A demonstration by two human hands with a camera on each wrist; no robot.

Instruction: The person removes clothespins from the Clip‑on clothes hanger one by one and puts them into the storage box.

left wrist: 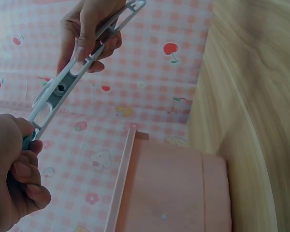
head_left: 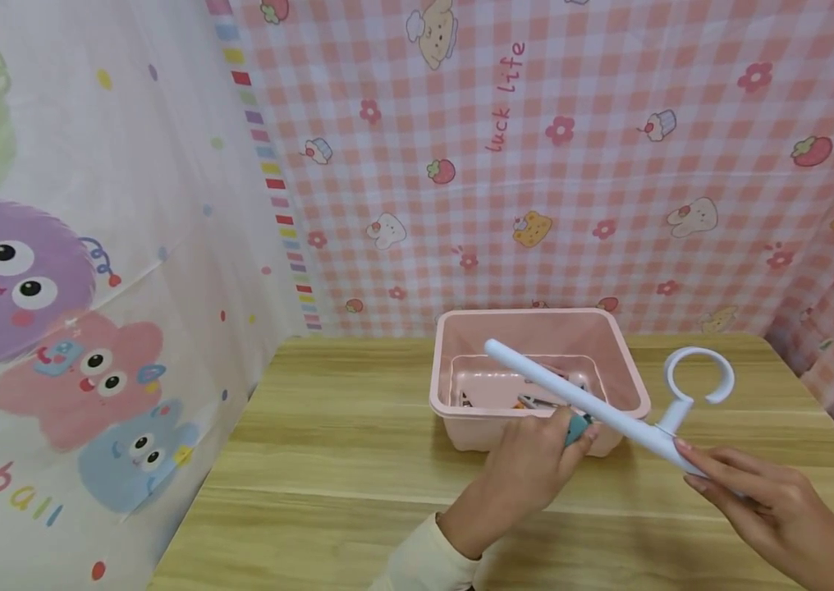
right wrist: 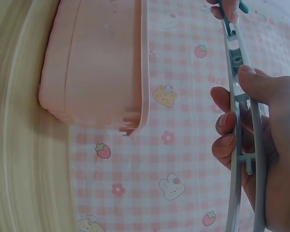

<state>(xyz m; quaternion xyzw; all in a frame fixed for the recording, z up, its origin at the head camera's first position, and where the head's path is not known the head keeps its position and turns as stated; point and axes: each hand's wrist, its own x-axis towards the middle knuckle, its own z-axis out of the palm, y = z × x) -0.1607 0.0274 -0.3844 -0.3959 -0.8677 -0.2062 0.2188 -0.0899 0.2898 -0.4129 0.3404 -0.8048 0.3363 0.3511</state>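
A pale blue plastic clothes hanger (head_left: 565,392) with an open ring-shaped hook (head_left: 699,376) is held slanted above the table. Its underside, in the left wrist view, shows two rails with cross ribs (left wrist: 60,89). My right hand (head_left: 779,501) grips the hanger near the base of the hook, thumb on one side and fingers on the other. In my left hand (head_left: 528,460) is a small teal object (head_left: 577,428), pinched against the hanger's underside; the fingers hide most of it. Its kind cannot be made out.
A pink plastic bin (head_left: 454,423) stands behind the hands on the wooden table (head_left: 313,460). Several small items, some with orange and grey parts (head_left: 531,402), lie in it. Pink checked cloth (head_left: 498,189) hangs behind, and a cartoon-printed sheet (head_left: 188,164) at the left.
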